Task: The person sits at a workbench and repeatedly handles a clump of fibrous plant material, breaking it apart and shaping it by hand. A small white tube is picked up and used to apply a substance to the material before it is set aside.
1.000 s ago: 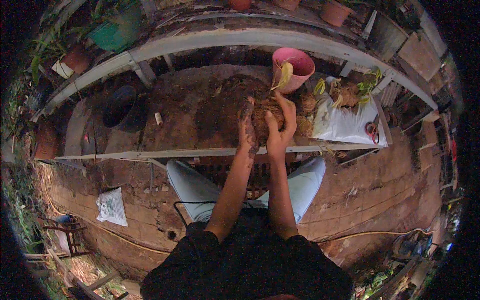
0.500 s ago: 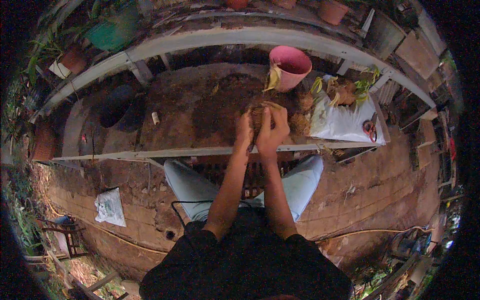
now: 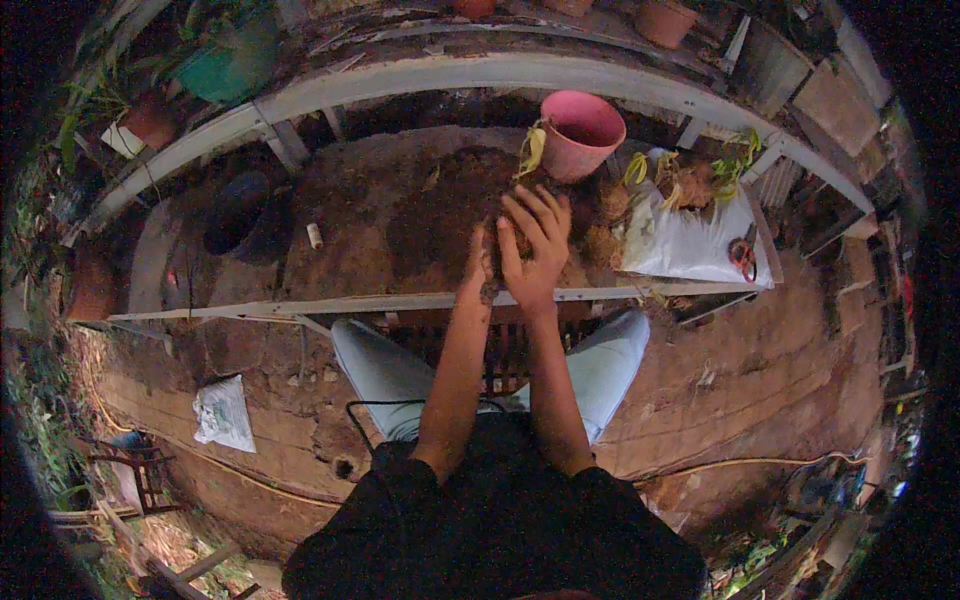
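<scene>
Both hands, left [image 3: 482,268] and right [image 3: 533,245], are cupping a soil clump [image 3: 512,243] on the worktop [image 3: 350,215] near the pink pot [image 3: 580,133], fingers clamped around it. Squeezed too loosely, the clump is likely crumbling and spilling over the worktop's edge.

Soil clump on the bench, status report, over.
Both hands, left hand and right hand, cupped around soil clump. Pink pot just beyond. Nothing between.

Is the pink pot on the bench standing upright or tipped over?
Upright. The pink pot stands with its round mouth facing up, dark inside, beyond the right hand. How full it is, cannot tell.
</scene>
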{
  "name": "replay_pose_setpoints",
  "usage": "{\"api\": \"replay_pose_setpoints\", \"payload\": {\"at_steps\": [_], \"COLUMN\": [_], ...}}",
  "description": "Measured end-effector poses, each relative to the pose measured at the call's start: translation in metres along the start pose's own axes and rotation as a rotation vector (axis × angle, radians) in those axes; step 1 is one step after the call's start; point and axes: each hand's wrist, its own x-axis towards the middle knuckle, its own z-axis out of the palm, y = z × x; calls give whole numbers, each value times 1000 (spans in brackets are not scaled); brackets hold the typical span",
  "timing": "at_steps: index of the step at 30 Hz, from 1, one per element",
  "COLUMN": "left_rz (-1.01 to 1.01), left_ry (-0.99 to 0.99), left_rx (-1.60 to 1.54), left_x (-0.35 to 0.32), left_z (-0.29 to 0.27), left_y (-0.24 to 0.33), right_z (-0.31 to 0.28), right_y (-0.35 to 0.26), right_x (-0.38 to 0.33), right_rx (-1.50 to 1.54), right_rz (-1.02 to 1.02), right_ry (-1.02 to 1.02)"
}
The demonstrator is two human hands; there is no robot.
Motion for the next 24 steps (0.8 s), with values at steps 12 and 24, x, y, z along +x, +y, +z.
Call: {"api": "replay_pose_setpoints", "payload": {"at_steps": [12,24], "left_rz": [-118,-34], "left_ry": [-174,47], "left_rx": [-315,43], "left_x": [-8,-13], "left_z": [36,30], "left_y": [4,13], "right_z": [-10,-1], "right_y": [19,9], "right_x": [-2,-6], "right_rx": [443,258], "right_rz": [499,245], "right_ry": [72,51]}}
